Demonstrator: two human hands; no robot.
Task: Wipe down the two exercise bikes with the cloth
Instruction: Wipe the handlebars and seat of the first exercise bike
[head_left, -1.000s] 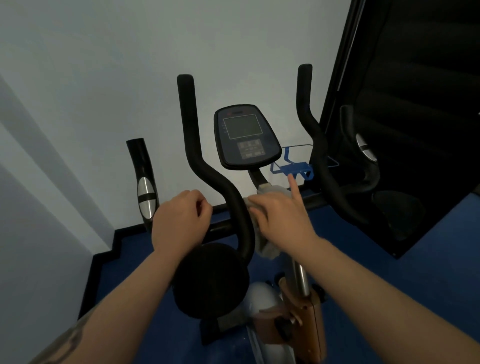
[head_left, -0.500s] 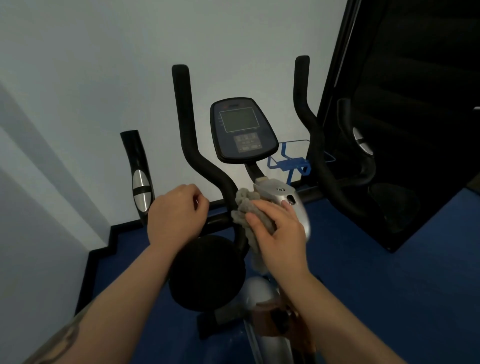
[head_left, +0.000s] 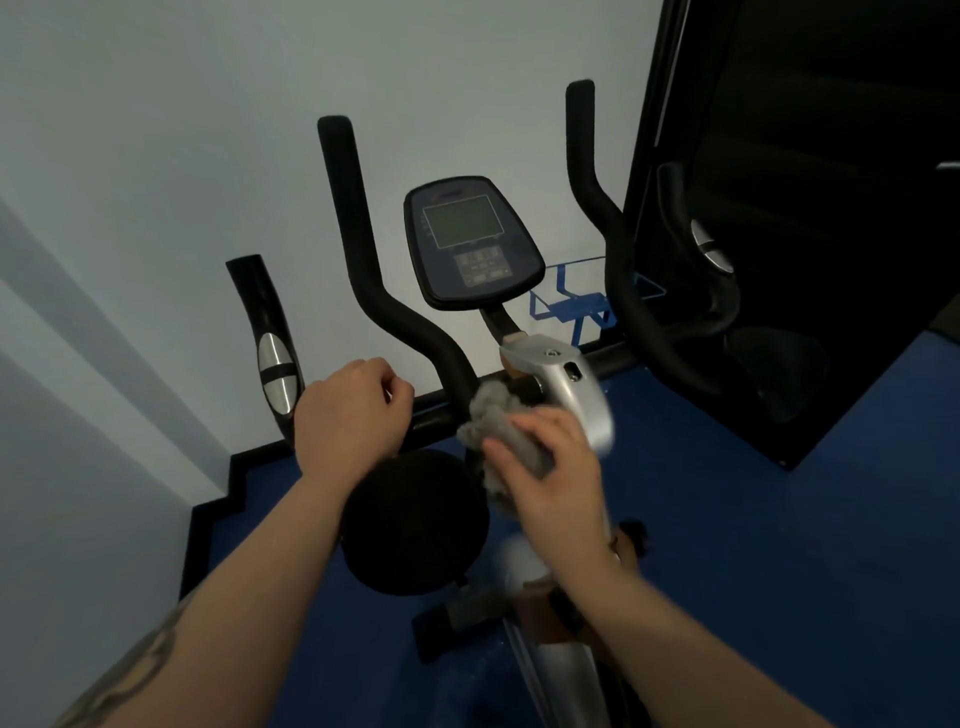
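Note:
An exercise bike stands right below me, with black foam handlebars (head_left: 374, 291), a dark console (head_left: 470, 241) and a silver stem cover (head_left: 569, 382). My left hand (head_left: 350, 415) grips the horizontal bar left of the stem. My right hand (head_left: 553, 470) holds a crumpled grey cloth (head_left: 498, 415) against the bar and the left side of the silver stem cover. A round black elbow pad (head_left: 415, 522) sits under my left wrist. Only one bike is in view.
A white wall (head_left: 208, 156) is close ahead, with a black skirting (head_left: 218, 499) along the blue floor (head_left: 779, 545). A dark mirror or panel (head_left: 805, 208) stands at the right. A blue wire holder (head_left: 576, 304) hangs behind the stem.
My right hand has drawn the cloth back and down from the top of the stem to its left side, uncovering the silver cover. My left hand has kept its hold on the bar.

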